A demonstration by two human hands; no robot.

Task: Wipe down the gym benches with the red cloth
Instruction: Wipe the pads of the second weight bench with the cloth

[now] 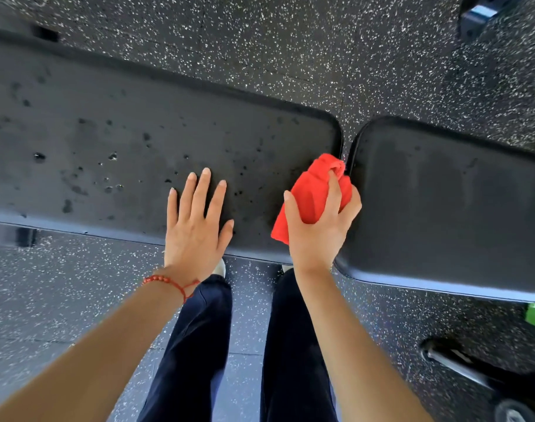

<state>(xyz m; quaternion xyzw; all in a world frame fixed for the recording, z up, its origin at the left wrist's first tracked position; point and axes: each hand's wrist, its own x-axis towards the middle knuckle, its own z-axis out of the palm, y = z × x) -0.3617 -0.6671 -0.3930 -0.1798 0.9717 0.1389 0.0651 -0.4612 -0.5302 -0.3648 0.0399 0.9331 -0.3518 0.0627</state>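
- At the long pad's right end, the right hand [319, 220] is closed around the bunched red cloth [313, 194], which bulges out past its fingers toward the gap between pads.
- Beside it, the left hand [196, 220] lies open and flat on the long bench pad [107, 141], holding nothing.
- Dark specks, probably droplets, dot that pad.
- Just right of the cloth sits the short seat pad [449, 208].

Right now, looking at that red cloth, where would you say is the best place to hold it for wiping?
Probably the bunched middle of the red cloth, taken from above, much as the right hand grips it now. It is crumpled into a wad at the long pad's right end, beside the gap, so pressing down there should keep the fabric flat against the droplets. The left hand rests flat on the pad.
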